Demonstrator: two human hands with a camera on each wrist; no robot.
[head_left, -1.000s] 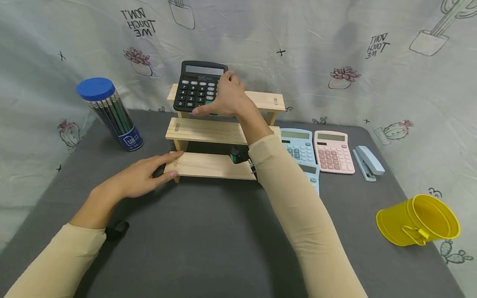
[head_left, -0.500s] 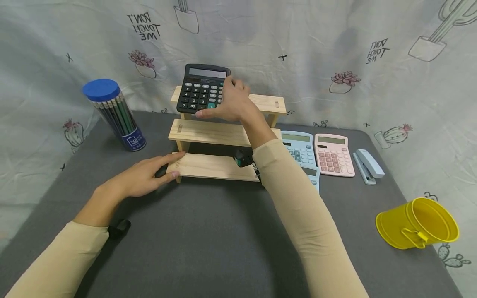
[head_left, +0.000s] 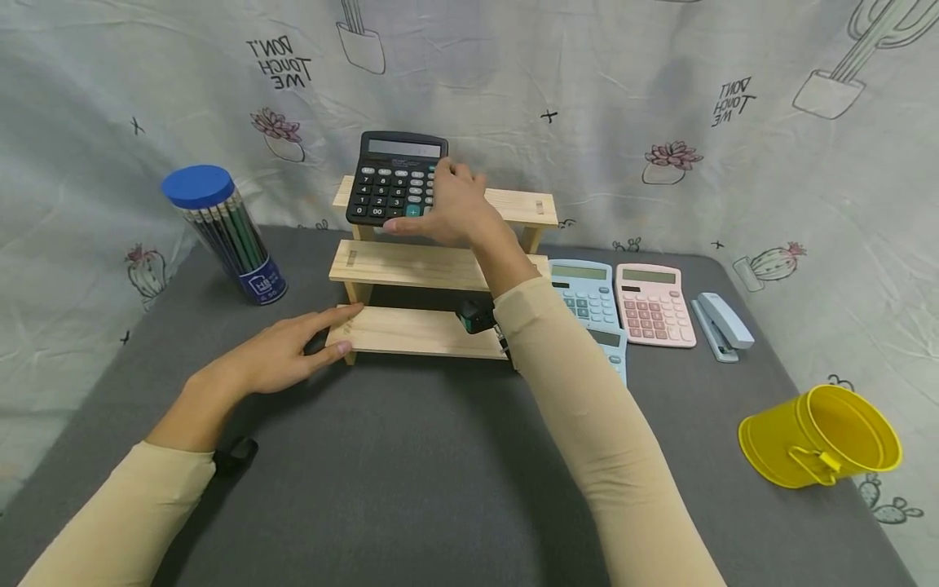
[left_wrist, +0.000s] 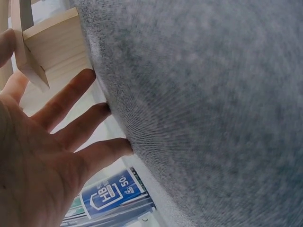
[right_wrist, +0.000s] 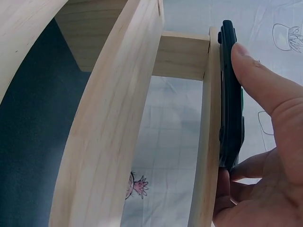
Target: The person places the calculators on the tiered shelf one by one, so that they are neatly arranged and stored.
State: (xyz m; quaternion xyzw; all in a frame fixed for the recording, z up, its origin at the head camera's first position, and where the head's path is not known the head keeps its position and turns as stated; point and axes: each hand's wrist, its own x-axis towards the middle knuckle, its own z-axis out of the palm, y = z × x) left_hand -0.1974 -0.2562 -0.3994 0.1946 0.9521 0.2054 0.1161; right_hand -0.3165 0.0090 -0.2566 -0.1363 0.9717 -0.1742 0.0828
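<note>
A black desk calculator (head_left: 389, 183) lies face up on the top tier of a three-step wooden rack (head_left: 411, 265). My right hand (head_left: 458, 204) grips its right side, thumb along the front edge and fingertips at the far right edge. In the right wrist view, the calculator (right_wrist: 230, 94) appears edge-on against the top board, with the thumb on one side of it and curled fingers below. At the bottom tier's left end, my left hand (head_left: 279, 352) touches the board with thumb and index finger. Its other fingers are spread out in the left wrist view.
To the rack's right lie two light blue calculators (head_left: 585, 292), partly behind my sleeve, a pink calculator (head_left: 654, 306) and a blue stapler (head_left: 722, 324). A yellow bucket (head_left: 778, 444) stands at the far right. On the left is a blue-lidded tub of pencils (head_left: 227, 236). A printed curtain hangs behind.
The head view has shifted slightly. Both hands, the black calculator and the rack stay practically in place relative to one another.
</note>
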